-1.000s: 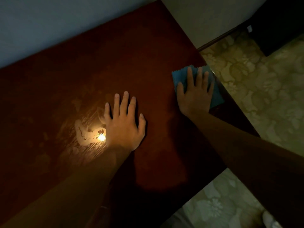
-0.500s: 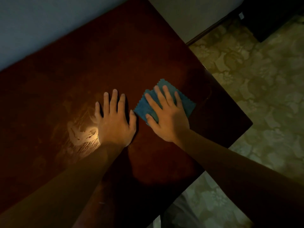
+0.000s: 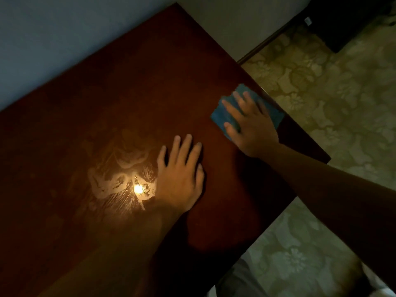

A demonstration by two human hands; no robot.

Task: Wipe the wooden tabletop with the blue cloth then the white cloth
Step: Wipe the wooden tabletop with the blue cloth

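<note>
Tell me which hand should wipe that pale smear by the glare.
Probably the right hand: it already presses the blue cloth. The left hand, nearer the smear, lies flat and bare.

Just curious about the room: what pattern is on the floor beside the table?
A pale olive-beige floral pattern covers the floor, seen in the head view.

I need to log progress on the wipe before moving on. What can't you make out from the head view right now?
- White cloth: nowhere in the head view, so its place is unknown.
- Blue cloth: middle hidden under the right hand; moving fingers blurred.
- Wooden tabletop: near left part cut off by the frame edge; dim light and forearms hide what is wiped.
- Smears beside the left hand: glare hides whether wet or dried.
</note>
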